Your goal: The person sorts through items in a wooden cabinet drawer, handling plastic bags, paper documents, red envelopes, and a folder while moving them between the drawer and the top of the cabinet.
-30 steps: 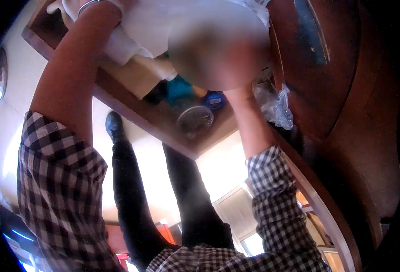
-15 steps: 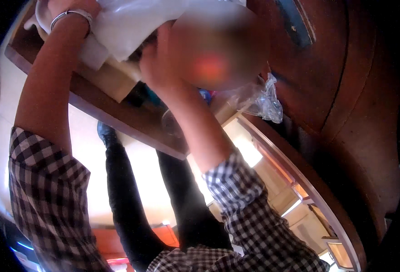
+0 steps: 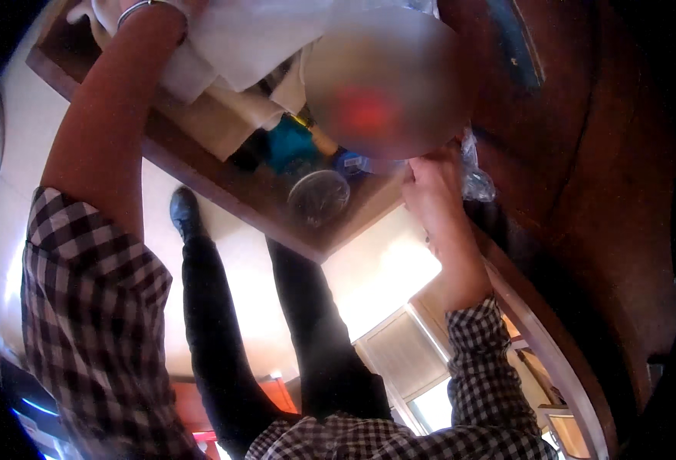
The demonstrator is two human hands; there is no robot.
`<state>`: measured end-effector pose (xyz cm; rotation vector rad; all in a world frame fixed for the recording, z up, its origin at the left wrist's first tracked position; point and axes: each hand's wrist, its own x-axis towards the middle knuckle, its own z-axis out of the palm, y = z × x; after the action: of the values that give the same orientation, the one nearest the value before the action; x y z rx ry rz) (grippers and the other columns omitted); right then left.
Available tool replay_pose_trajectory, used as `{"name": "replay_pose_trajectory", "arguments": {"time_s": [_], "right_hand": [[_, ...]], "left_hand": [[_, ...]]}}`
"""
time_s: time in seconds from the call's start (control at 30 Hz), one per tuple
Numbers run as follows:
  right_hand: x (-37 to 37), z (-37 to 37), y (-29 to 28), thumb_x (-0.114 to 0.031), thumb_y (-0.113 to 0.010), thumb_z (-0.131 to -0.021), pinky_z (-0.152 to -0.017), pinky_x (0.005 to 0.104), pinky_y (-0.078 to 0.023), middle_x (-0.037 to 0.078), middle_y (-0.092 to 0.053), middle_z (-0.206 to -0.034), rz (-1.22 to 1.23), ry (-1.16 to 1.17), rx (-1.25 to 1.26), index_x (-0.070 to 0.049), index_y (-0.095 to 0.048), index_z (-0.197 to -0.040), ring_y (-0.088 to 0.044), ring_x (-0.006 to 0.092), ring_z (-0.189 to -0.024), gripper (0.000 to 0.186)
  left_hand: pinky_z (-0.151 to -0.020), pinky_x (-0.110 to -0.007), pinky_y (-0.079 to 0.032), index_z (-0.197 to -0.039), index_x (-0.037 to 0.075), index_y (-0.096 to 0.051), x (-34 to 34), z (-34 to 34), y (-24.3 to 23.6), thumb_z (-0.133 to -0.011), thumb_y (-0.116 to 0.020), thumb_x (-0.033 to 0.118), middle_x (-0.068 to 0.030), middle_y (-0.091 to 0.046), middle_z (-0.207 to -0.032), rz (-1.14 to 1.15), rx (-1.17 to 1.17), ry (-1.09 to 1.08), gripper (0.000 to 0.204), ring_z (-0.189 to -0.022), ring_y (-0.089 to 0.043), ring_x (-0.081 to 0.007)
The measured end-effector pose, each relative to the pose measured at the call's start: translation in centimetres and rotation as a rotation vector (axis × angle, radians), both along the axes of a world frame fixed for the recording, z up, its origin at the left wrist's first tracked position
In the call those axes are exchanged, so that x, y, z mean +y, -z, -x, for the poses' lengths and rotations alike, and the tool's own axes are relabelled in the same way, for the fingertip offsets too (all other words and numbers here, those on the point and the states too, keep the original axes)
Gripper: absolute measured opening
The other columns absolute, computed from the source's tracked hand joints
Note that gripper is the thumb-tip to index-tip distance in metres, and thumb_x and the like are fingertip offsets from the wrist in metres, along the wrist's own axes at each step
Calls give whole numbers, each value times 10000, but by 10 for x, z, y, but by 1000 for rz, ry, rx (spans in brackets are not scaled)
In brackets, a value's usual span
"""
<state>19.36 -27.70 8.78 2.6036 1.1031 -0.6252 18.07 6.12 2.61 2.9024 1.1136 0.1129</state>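
Note:
My left hand point(image 3: 150, 8) is at the top left, cut off by the upper edge of the picture, so its fingers do not show. It lies against a white sheet-like bag or wrap point(image 3: 254, 38) spread over the far part of an open wooden drawer point(image 3: 192, 172). My right hand point(image 3: 436, 184) is at the drawer's right side, fingers closed together; a blurred patch covers their tips. Beside it crumpled clear plastic point(image 3: 477, 172) pokes out. What the right fingers pinch, if anything, is hidden.
Inside the drawer are a round clear lid or container point(image 3: 319, 195), a teal item point(image 3: 290, 144), a small blue item point(image 3: 349, 162) and tan card or paper point(image 3: 238, 126). A dark wooden surface point(image 3: 552, 153) runs along the right. My legs point(image 3: 208, 307) are below the drawer.
My right hand has moved right and toward me, from the white sheet to the drawer's right side, uncovering the teal item and the round clear one. My left hand stays near the sheet.

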Motion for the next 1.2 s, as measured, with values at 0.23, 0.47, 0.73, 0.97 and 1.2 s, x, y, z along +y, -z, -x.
{"name": "replay_pose_trajectory", "arguments": {"time_s": [0.23, 0.47, 0.73, 0.97, 1.2], "right_hand": [[23, 37, -28, 40, -582, -723, -704, 393, -494, 145, -622, -928, -623, 128, 414, -76, -579, -1097, -602, 279, -858, 392], [26, 55, -55, 77, -592, -636, -745, 407, -434, 98, -566, -954, -622, 150, 420, -73, -573, -1023, -526, 299, -921, 416], [-47, 57, -55, -46, -605, -828, -851, 328, -462, 125, -606, -1062, -756, 738, 143, -45, -501, -1235, -591, 230, -968, 420], [-44, 27, -37, -69, -548, -874, -759, 336, -498, 142, -572, -1096, -900, 1262, 401, 44, -403, -1294, -632, 223, -841, 458], [-35, 25, -33, -92, -532, -886, -733, 368, -503, 142, -602, -1029, -993, 1339, 461, 44, -457, -1237, -635, 248, -821, 384]], "left_hand": [[-691, -379, -489, -870, 73, -640, 1, 2, -4, -822, -521, 303, -111, -660, -843, 31, -16, 35, 263, -792, -636, -281], [-700, -411, -482, -881, 51, -632, -3, 19, -24, -813, -549, 300, -135, -650, -848, 398, -274, 102, 271, -809, -626, -299], [-623, -349, -508, -968, 162, -665, -36, 69, -17, -763, -610, 121, -78, -641, -934, 678, -831, 63, 216, -723, -631, -216], [-964, -399, -379, -1266, 188, -470, -143, 47, -63, -771, -611, 145, -61, -518, -1242, 486, -612, 462, 516, -1156, -486, -239], [-1012, -440, -310, -1272, 165, -473, -205, 60, -3, -769, -616, 214, -109, -461, -1309, 657, 61, 710, 526, -1237, -408, -271]]}}
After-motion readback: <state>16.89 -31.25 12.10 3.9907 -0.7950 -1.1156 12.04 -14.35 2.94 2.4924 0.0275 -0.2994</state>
